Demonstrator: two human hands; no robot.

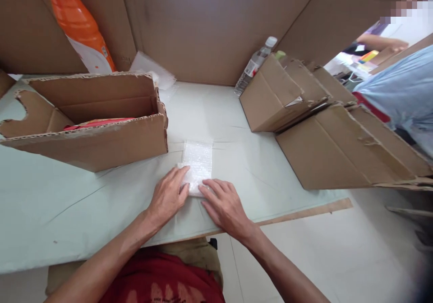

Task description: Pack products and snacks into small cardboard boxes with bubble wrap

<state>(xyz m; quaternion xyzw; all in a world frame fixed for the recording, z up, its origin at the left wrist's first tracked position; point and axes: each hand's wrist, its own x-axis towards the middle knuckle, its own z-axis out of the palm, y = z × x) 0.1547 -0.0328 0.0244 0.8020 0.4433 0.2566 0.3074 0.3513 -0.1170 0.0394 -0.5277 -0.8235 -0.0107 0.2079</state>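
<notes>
A small rectangle of clear bubble wrap [199,156] lies flat on the pale green table cover in front of me, with a loose flap at its left side. My left hand [170,191] rests at its left edge, thumb and index finger apart, the fingertips touching the wrap. On the lower right edge lie the stretched fingers of my right hand [225,200]. Whether anything is inside the wrap cannot be made out.
Left stands an open cardboard box [131,140] with red items inside; behind it are an orange bottle [81,21] and clear plastic sheets [152,71]. Right are more cardboard boxes [331,152] and a water bottle [255,66]. Another person's arm [382,41] shows beyond a cardboard partition [209,28].
</notes>
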